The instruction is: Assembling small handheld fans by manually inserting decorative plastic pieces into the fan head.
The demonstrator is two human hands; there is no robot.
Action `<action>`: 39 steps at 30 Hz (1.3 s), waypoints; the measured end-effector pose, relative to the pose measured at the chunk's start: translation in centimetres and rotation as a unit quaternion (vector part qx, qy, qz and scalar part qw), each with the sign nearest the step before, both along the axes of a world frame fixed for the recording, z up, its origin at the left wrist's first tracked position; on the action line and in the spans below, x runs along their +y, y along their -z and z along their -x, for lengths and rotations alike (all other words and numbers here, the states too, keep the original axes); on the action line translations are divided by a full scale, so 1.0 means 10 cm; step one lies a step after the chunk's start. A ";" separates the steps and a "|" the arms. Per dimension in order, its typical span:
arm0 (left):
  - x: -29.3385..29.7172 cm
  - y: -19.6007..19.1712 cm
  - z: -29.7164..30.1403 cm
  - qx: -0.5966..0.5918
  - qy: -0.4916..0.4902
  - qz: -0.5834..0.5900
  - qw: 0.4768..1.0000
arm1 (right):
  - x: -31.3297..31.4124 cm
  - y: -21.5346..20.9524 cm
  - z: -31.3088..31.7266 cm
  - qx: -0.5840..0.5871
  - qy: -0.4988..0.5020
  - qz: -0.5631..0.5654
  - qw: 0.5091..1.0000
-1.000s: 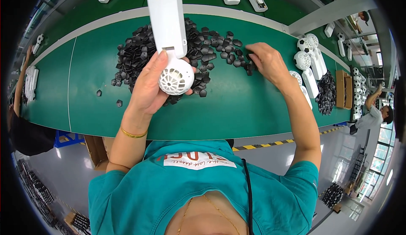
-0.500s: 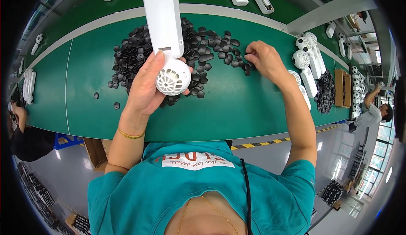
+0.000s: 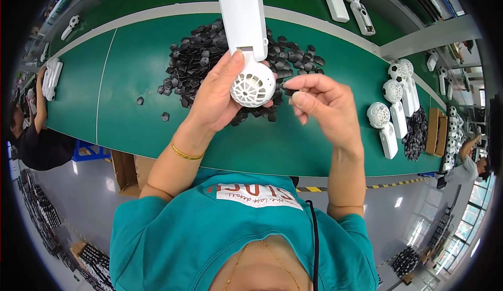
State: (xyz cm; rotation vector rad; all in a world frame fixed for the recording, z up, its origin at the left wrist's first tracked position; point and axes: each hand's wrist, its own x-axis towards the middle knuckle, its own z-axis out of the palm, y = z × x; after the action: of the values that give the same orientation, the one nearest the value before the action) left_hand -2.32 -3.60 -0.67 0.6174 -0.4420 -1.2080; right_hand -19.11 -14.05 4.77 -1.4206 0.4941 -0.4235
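Note:
My left hand [image 3: 216, 93] is closed around the neck of a white handheld fan [image 3: 242, 16]. The fan's ball-shaped slotted head [image 3: 253, 84] points toward me and its flat handle reaches away. Just right of that head, my right hand [image 3: 330, 107] pinches a small black pentagon piece [image 3: 290, 92] between thumb and forefinger, apart from the fan. Beneath and behind the fan lies a heap of black pentagon pieces [image 3: 194, 52] on the green table, thinning out to the right.
Several white ball-headed fans [image 3: 393, 91] lie at the right, beside another black pile [image 3: 416, 134] and a cardboard box [image 3: 436, 132]. Two loose pieces [image 3: 165, 116] lie left of the heap. More fans [image 3: 335, 3] rest beyond the table's raised pale edge. A co-worker [image 3: 39, 128] sits at far left.
My right hand has left the edge of the heap and come in beside the fan's head with a black piece pinched. The view has shifted; the left hand keeps its hold.

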 end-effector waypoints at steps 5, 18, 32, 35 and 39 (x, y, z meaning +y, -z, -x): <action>0.03 0.00 0.02 -0.030 0.007 0.035 0.999 | 0.05 0.09 -0.07 -0.037 0.003 0.030 0.999; 0.09 0.07 0.00 -0.044 0.032 0.047 0.997 | 0.14 0.15 -0.18 -0.037 0.002 0.079 0.996; 0.19 0.10 0.18 -0.126 0.009 -0.033 0.991 | 0.09 0.29 -0.10 0.053 -0.104 -0.005 0.993; 0.17 0.11 0.20 -0.147 0.016 -0.042 0.988 | 0.01 0.36 -0.04 0.051 -0.082 0.042 0.994; 0.11 0.04 0.20 -0.075 0.021 -0.039 0.996 | -0.38 0.49 0.12 0.108 0.093 0.233 0.962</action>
State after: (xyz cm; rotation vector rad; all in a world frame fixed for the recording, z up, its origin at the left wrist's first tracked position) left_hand -4.36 -2.48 -1.10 0.7733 -0.5382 -1.2269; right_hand -20.30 -17.85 -0.12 -1.8960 0.7437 -0.5644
